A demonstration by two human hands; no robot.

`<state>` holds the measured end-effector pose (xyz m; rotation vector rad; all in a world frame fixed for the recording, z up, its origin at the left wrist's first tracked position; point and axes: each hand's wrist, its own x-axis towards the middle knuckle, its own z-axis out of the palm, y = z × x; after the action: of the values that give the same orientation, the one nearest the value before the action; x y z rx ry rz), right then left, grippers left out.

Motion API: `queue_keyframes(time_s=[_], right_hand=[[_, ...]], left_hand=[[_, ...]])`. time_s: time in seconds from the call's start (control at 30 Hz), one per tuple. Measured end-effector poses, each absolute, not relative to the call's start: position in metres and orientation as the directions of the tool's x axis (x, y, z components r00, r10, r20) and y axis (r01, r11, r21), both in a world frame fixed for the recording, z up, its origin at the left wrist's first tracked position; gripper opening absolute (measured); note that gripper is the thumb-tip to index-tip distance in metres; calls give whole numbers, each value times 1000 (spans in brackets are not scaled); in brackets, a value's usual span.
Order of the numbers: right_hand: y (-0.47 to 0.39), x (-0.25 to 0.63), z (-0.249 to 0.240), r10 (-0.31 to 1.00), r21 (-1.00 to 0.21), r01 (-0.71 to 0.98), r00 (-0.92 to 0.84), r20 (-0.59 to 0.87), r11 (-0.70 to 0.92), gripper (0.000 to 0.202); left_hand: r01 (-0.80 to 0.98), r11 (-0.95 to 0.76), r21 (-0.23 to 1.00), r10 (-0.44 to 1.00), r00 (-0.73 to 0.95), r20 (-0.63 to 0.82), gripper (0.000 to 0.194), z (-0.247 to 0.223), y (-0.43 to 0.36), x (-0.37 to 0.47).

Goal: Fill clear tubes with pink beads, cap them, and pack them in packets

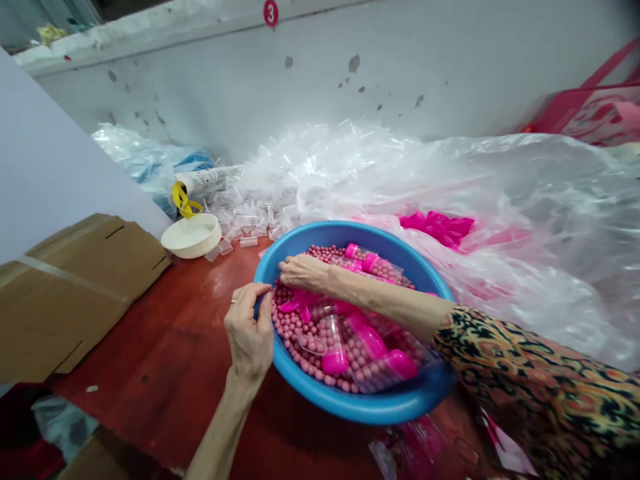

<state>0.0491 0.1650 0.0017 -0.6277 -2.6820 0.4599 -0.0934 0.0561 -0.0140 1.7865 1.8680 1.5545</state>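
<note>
A blue basin [295, 393] holds many pink beads [287, 325], clear tubes with bright pink caps [334, 343] and pink ribbon-like pieces [301, 305]. My right hand [305, 273] reaches across the basin to its far left side. Its fingers are curled down at the beads, and their tips are hidden from me. At the left rim is my left hand [250, 327], wearing a ring, with thumb and forefinger drawn together. Whatever those fingers may pinch is too small to make out.
Clear plastic tubes [249, 241] lie heaped behind the basin, beside a white round lid [192, 235] and a yellow band [185, 200]. Flattened cardboard [85, 287] is at left. Clear plastic sheeting [525, 220] and bright pink pieces [440, 228] spread at right.
</note>
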Motion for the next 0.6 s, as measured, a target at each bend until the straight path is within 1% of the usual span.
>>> queue_keyframes(time_s=[0.13,0.23,0.33,0.47,0.6], right_hand=[[159,50,2,435,-410,327,-877,205,851,23],[159,45,3,448,-446,330,-874,188,832,21],[162,42,4,502,-509,355,-845,185,784,20],[167,49,7,620,-636,386,-762,189,668,25],[165,61,11,692,-776,341,-703,164,530,23]], left_hand=[[638,-244,730,781,-317,538,12,-16,55,-93],[614,-250,748,776,-335,534,12,-18,54,-92],[592,-253,765,775,-350,526,13,-20,54,-93],[566,-258,783,775,-362,518,14,-21,54,-93],[538,-258,802,782,-371,501,12,-21,55,-94]])
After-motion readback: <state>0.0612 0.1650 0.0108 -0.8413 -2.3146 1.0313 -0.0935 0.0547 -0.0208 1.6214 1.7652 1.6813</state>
